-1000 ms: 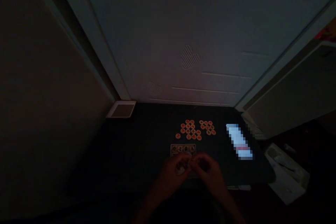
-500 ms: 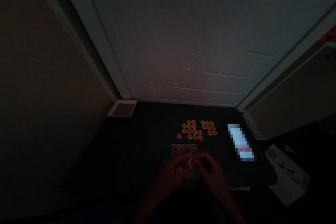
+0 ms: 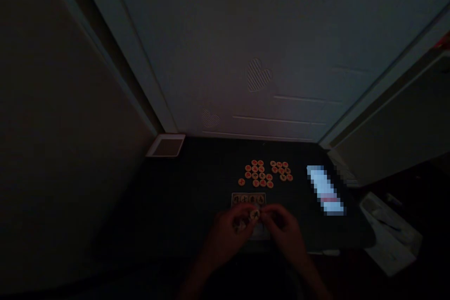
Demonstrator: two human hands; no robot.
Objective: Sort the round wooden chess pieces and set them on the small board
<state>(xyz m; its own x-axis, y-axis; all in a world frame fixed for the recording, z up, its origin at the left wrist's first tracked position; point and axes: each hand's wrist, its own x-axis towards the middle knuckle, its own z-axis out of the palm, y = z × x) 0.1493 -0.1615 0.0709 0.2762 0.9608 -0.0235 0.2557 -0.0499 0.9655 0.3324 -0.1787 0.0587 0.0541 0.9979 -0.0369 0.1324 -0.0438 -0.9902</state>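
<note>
My left hand (image 3: pixel 228 230) is closed, its thumb and forefinger round a Chinese chess piece (image 3: pixel 255 215) whose dark character faces up. More pale round shapes show inside that palm, too dim to tell apart. My right hand (image 3: pixel 284 226) is pinched, fingertips at the right edge of the same piece. Under and behind both hands lies a shallow box (image 3: pixel 265 194) with a row of dark-lettered pieces (image 3: pixel 248 199) along its far side. My hands cover much of its near part. Beyond the box, loose pieces (image 3: pixel 262 169), mostly red-lettered, lie face up in two groups.
The dark table (image 3: pixel 197 173) meets a pale panel (image 3: pixel 225 47) with raised hearts. A shallow tray or lid (image 3: pixel 168 145) lies at the back left. On the right is a bright blurred-out device (image 3: pixel 325 191). Papers (image 3: pixel 390 234) lie beyond the table's right edge.
The piece between my fingers shows its face more fully now and sits slightly higher. My hands stay over the box. The whole view has shifted slightly.
</note>
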